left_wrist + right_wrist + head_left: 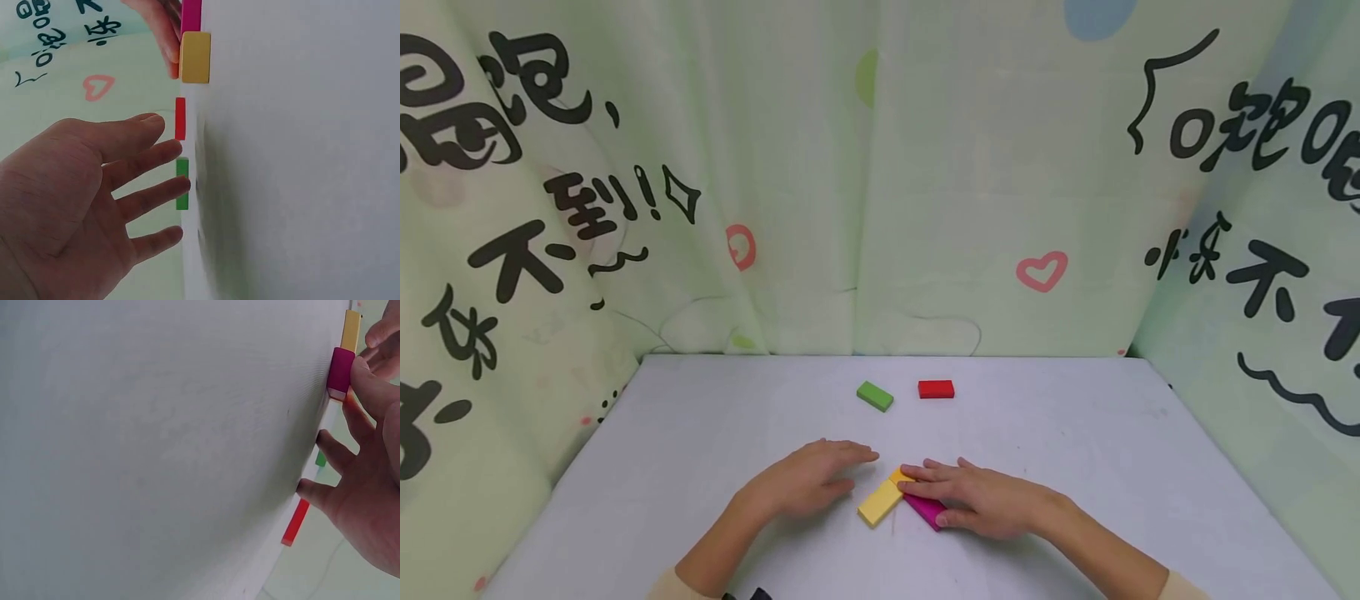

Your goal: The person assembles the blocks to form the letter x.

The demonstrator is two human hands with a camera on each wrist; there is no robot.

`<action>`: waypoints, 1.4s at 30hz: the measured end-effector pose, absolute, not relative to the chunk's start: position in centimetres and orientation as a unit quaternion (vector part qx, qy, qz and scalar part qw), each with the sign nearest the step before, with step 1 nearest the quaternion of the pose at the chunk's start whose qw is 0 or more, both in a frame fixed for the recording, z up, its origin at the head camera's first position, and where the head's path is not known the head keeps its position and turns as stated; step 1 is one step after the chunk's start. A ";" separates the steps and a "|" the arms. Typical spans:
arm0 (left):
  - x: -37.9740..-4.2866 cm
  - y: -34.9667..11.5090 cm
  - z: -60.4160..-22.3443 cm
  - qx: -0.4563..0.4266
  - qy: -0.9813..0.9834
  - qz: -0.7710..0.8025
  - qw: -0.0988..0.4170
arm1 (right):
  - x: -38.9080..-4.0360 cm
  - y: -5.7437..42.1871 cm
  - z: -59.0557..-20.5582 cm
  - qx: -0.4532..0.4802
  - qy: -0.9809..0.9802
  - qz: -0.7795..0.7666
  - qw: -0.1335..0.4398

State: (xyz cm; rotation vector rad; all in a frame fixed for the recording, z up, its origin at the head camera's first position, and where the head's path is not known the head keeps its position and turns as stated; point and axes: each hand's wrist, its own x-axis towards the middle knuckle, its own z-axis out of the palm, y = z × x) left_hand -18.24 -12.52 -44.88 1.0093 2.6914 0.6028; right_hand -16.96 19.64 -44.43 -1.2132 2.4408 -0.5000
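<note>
A yellow block (pixel 880 504) lies slantwise on the white table, with an orange-yellow block (pixel 898 475) at its far end, partly covered by fingers. Against them, at an angle, sits a magenta block (pixel 923 510). My right hand (pixel 981 497) reaches over these from the right: its thumb touches the magenta block's near end, while extended fingers rest at the orange-yellow block and the corner between the pieces. Left of the yellow block, my left hand (pixel 808 479) is held apart from it, fingers spread and holding nothing, as the left wrist view shows.
Farther back on the table (pixel 737 417) lie a green block (pixel 875 396) and a red block (pixel 936 389), a small gap between them. A pale green curtain (pixel 925 167) with black characters and hearts hangs around the back and sides.
</note>
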 end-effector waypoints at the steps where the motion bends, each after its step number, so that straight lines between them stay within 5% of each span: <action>1: -18.6 -12.6 -44.8 0.341 0.912 0.204 0.096 | -17.0 19.6 -44.4 -0.430 0.866 -0.179 0.185; 22: -26.2 -11.5 -43.4 0.294 0.930 0.216 0.040 | -17.1 19.4 -43.9 -0.417 0.868 -0.183 0.199; 42: -30.6 -9.3 -43.3 0.267 0.934 0.228 0.069 | -17.4 19.1 -43.8 -0.411 0.869 -0.183 0.205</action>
